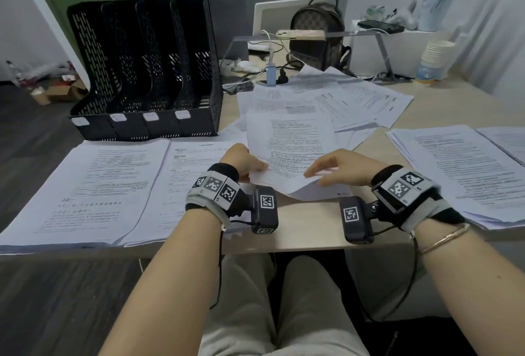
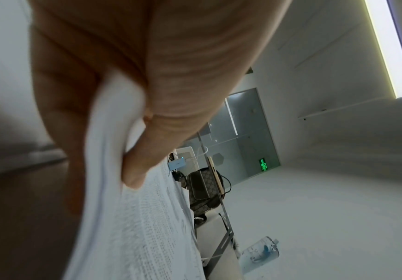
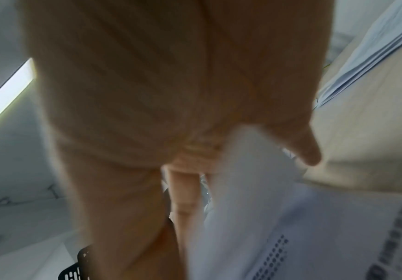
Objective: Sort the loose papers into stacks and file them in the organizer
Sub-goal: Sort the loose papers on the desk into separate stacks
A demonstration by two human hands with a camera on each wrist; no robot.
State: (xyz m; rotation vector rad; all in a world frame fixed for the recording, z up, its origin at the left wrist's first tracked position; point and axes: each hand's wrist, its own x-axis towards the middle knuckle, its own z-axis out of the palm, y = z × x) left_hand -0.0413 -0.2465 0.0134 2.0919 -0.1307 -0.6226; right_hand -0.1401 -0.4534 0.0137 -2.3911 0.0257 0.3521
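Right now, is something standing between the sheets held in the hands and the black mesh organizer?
Nothing visible does. The printed white sheets, held by the left hand and right hand, are above the desk; only flat paper stacks lie between them and the black mesh organizer, whose slots look empty.

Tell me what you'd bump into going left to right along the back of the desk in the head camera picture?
black organizer → blue charger block → checkered backpack → dark phone on the white box → stack of paper cups.
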